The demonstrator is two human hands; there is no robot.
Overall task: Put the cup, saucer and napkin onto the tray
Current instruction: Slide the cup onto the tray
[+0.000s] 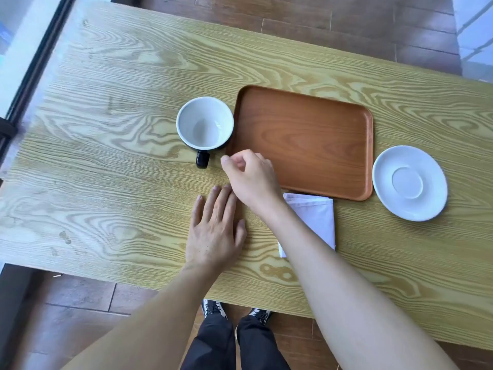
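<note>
— What's laid out?
— A table (106, 145) with an empty tray (306, 140); the saucer (409, 182) just right of it, the napkin (316, 222) just below, the cup (205, 124) touching its left edge.
— The hands?
— The left hand (213, 233) lies flat and open on the wood; the right hand (250, 177), loosely curled and empty, hovers by the cup's handle.

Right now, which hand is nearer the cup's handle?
Right. The right hand hovers just beside the handle of the cup, fingers curled and not touching it. The left hand lies flat on the table, nearer the person.
</note>
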